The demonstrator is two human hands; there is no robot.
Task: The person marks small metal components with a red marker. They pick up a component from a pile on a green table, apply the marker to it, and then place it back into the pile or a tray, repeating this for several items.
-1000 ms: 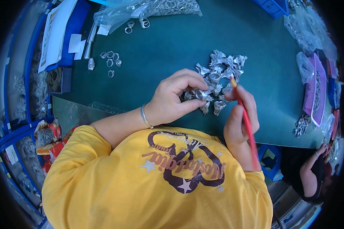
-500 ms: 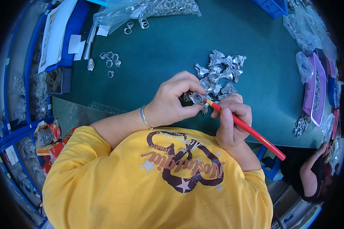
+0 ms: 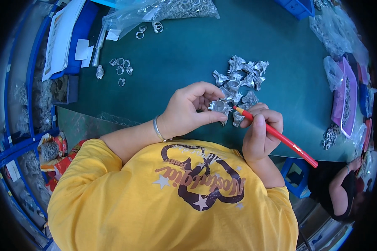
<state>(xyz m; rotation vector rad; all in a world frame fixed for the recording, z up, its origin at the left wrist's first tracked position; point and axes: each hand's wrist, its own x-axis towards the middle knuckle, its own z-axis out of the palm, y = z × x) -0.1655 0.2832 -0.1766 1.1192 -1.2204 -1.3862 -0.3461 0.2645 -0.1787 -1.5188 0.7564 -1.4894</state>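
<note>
Between the thumb and fingers of my left hand [image 3: 195,104] is a silver metal ring [image 3: 219,107], its round opening facing up. My right hand [image 3: 262,130] grips a red pencil [image 3: 290,144], its sharpened tip a little to the right of the ring and apart from it. Just beyond both hands lies a heap of similar ornate silver rings [image 3: 244,75] on the green table [image 3: 176,54]. One silver piece [image 3: 238,119] rests between the pencil tip and my right fingers. The far fingers of my left hand are partly hidden.
Several small rings [image 3: 120,67] lie at the left, near a metal rod [image 3: 98,50]. A clear bag of rings [image 3: 184,9] sits at the back. On the right stand a purple basket [image 3: 338,98] and plastic bags. Another person's arm [image 3: 339,188] shows at the lower right.
The pencil tip has drawn back from the ring toward the right, along with my right hand. The ring has turned in my left hand, whose fingers have spread a little.
</note>
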